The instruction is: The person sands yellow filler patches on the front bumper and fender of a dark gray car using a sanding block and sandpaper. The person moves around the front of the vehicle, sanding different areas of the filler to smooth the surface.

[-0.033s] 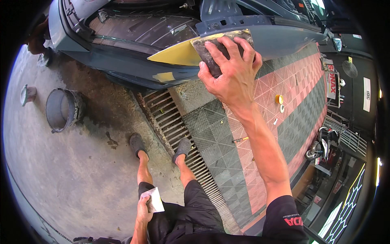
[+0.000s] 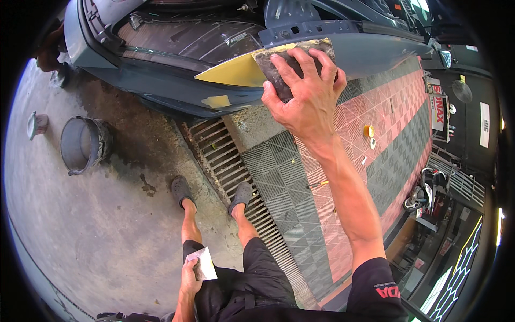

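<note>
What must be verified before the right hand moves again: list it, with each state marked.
1. Right hand gripping the dark block: ok, fingers spread across it, thumb at its side.
2. Yellow patch on the car panel fully visible: not ok, the block covers part of it.
3. Block's underside lying flat: cannot tell, that face is hidden.
4. Left hand holding the pale sheet away from the panel: ok, it is down by the thigh.
5. Bucket away from the feet: ok, it stands apart on the left.
</note>
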Tool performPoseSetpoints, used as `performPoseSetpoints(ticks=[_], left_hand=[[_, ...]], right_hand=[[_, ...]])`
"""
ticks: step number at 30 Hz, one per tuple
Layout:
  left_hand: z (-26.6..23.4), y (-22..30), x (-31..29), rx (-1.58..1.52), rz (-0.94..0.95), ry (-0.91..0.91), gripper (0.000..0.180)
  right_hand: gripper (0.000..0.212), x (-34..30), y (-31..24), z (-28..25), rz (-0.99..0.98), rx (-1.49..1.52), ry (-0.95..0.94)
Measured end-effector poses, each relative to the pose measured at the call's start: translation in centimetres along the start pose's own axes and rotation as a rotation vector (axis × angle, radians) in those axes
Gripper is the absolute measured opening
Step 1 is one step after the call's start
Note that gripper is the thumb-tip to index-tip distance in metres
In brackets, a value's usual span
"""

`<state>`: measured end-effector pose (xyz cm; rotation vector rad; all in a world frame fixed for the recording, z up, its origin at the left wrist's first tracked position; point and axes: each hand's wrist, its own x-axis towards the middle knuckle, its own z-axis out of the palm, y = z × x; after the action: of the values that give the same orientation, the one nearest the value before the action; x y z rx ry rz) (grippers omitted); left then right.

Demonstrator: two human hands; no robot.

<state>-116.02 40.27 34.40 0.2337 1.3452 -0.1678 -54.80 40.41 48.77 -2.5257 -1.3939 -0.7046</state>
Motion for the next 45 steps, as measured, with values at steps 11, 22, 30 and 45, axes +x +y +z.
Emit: performPoseSetpoints(ticks=[11,22,30,45], left_hand=[[0.7,-0.1,0.9,-0.014,0.015,0.001,0.037],[1.2,0.3,0.5,-0.009,0.016,-0.016,0.035],[0.8,0.0,1.0,-0.024,0.027,-0.016,0.035],[0.8,-0.4,1.1,-0.037,0.011,0.002,0.038]], right_hand=[[0.049,-1.8,0.7,0.0,0.029,-0.031,-0.108],[0.043,0.6,0.4,-0.4,-0.018,0.017,-0.026],[0.043,0.9,0.4,-0.2,-0.022,0.006,-0.033],[0.048,-1.4,0.7,-0.3,0.003,-0.019,-0.132]])
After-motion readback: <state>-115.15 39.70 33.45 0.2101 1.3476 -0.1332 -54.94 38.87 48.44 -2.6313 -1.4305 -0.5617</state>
